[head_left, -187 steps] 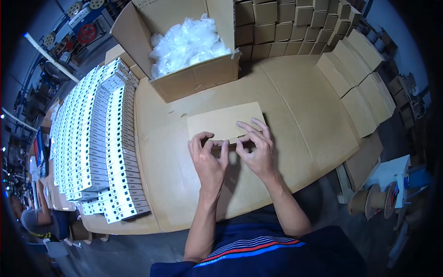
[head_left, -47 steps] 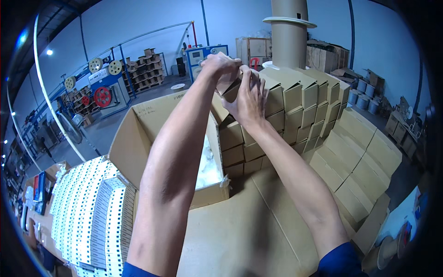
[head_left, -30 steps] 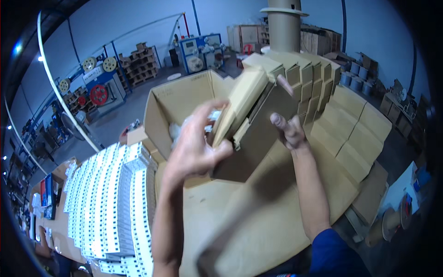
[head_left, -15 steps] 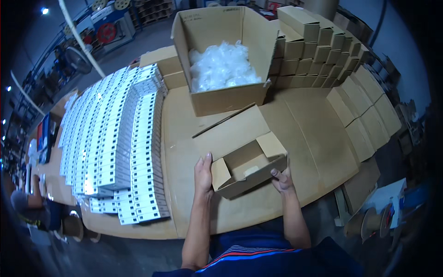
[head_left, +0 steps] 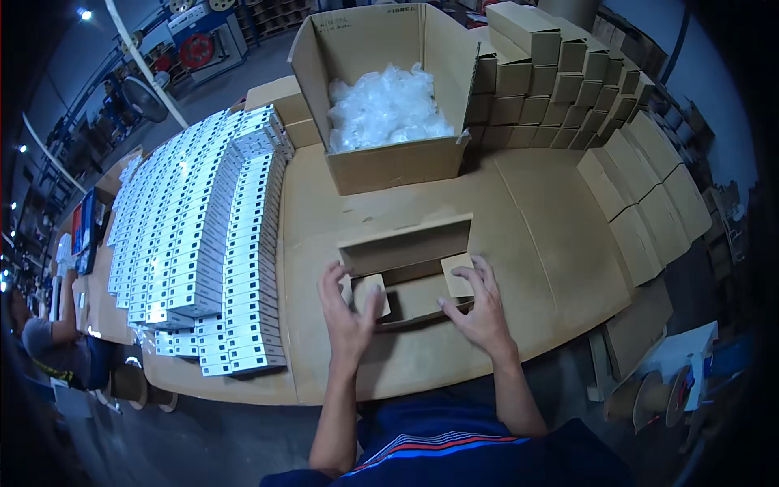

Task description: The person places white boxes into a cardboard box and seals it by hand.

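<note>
A small brown carton [head_left: 410, 250] sits on the cardboard-covered table in front of me, its long lid flap standing up at the far side. Both short end flaps are folded partway inward over the opening, and no contents are visible in the part of the interior I can see. My left hand [head_left: 347, 316] grips the carton's left end, thumb by the left end flap [head_left: 372, 294] and fingers curved round the outside. At the other end, my right hand [head_left: 484, 312] has its fingers over the outer edge of the right end flap [head_left: 457, 276] and its thumb near the front wall.
Beyond the carton stands a large open box [head_left: 398, 172] of clear plastic bags [head_left: 388, 109]. Rows of slim white boxes [head_left: 182, 219] cover the left side. Brown cartons [head_left: 560, 81] are stacked far right, with more cartons [head_left: 641, 195] nearer. A person [head_left: 61, 337] is at far left.
The carton has gone from tilted in my hands to level on the table. Its lid flap is now more upright, and both hands have moved up to the end flaps.
</note>
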Available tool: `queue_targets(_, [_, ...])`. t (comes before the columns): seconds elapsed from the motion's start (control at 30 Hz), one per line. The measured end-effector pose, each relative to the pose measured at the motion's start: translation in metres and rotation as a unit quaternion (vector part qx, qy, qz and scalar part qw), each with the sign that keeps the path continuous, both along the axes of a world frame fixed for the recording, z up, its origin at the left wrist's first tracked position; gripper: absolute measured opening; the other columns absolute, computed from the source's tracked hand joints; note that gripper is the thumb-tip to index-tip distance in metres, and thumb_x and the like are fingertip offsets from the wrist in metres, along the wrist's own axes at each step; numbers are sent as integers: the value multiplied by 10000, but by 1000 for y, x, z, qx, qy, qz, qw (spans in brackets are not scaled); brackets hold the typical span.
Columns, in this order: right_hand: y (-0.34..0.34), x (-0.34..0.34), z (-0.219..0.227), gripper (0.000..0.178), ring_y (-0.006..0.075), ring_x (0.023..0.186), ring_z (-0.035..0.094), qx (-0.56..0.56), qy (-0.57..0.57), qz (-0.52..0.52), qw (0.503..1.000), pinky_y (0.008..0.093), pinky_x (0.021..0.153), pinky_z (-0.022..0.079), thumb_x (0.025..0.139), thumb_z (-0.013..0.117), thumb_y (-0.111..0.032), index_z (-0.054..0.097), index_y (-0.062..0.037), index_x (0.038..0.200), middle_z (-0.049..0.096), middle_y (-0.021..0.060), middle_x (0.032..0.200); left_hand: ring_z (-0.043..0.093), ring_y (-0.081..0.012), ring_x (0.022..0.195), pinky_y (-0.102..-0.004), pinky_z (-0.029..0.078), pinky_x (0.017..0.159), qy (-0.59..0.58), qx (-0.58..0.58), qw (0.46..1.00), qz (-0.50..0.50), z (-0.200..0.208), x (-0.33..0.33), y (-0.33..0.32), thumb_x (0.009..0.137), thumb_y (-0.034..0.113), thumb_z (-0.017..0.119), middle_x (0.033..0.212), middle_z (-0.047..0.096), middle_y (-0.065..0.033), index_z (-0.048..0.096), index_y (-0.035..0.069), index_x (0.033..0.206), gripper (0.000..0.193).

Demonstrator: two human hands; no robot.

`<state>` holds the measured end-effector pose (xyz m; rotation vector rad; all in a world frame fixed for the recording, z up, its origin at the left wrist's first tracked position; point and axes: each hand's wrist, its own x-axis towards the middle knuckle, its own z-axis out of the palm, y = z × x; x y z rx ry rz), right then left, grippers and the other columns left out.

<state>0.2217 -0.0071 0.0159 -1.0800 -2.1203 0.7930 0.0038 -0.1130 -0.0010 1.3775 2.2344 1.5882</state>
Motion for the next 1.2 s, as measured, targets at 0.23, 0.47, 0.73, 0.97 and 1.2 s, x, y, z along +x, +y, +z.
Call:
queue_targets(0.23, [28, -10, 3, 683, 452, 1379, 413, 27, 34, 5, 999, 471, 1129, 388, 722, 832, -132, 497, -42, 1311, 374, 255, 1501, 404, -415, 1388, -459, 375, 1162, 10, -62, 996, -59, 5, 31, 15, 776, 97, 782, 1487, 337, -258, 322, 14, 1536, 893])
queue_targets(0.47, [115, -39, 0, 843, 429, 1351, 406, 9, -5, -51, 999, 453, 1138, 380, 689, 732, 9, 429, -109, 1467, 369, 227, 1431, 431, -445, 1339, -467, 391, 1136, 2, -8, 994, -109, -18, -18, 118, 704, 63, 693, 1498, 305, -276, 280, 31, 1586, 974])
queue_targets(0.73, [203, -68, -6, 840, 412, 1378, 412, 5, 14, -11, 1000, 424, 1130, 404, 706, 699, 39, 423, -143, 1478, 353, 200, 1476, 366, -448, 1405, -470, 308, 1191, -26, -20, 996, -78, -17, -35, 186, 862, 112, 637, 1534, 293, -292, 289, -8, 1571, 799])
queue_targets(0.97, [237, -48, -30, 438, 309, 1189, 630, -76, 176, -85, 978, 371, 1039, 456, 1040, 544, -253, 530, 34, 1371, 669, 205, 1245, 540, -216, 1219, -357, 394, 1072, -383, 89, 919, -39, -57, -59, 184, 1108, 484, 323, 1318, 587, -134, 501, -40, 1399, 625])
queue_targets(1.2, [239, -42, -27, 416, 292, 1168, 642, -154, 197, -66, 966, 378, 1024, 465, 1061, 513, -258, 551, 46, 1343, 673, 188, 1257, 535, -209, 1160, -355, 402, 1034, -299, 8, 954, -5, -48, -53, 178, 1110, 449, 349, 1242, 602, -136, 518, -56, 1355, 586])
